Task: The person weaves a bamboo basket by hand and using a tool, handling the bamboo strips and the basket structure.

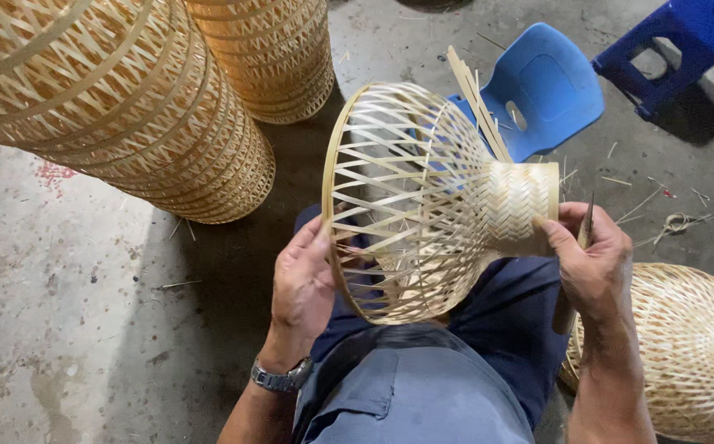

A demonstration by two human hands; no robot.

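We are seeing even, fairly bright overhead light with no glare on the concrete floor (pixel 61 329). Soft shadows are pooling under the stacked bamboo baskets (pixel 127 107) and beside the blue stool (pixel 678 41). Focus is holding sharp mid-frame, while the woven shade (pixel 423 205) is showing slight wide-angle stretch and the corners are softening a bit.

Your left hand (pixel 303 279) sits at about seven o'clock, fingers curled and pinching, wrist bent upward, forearm running down toward six. Your right hand (pixel 591 259) sits at four o'clock, thumb stretched toward nine, fingers closed in a grip.
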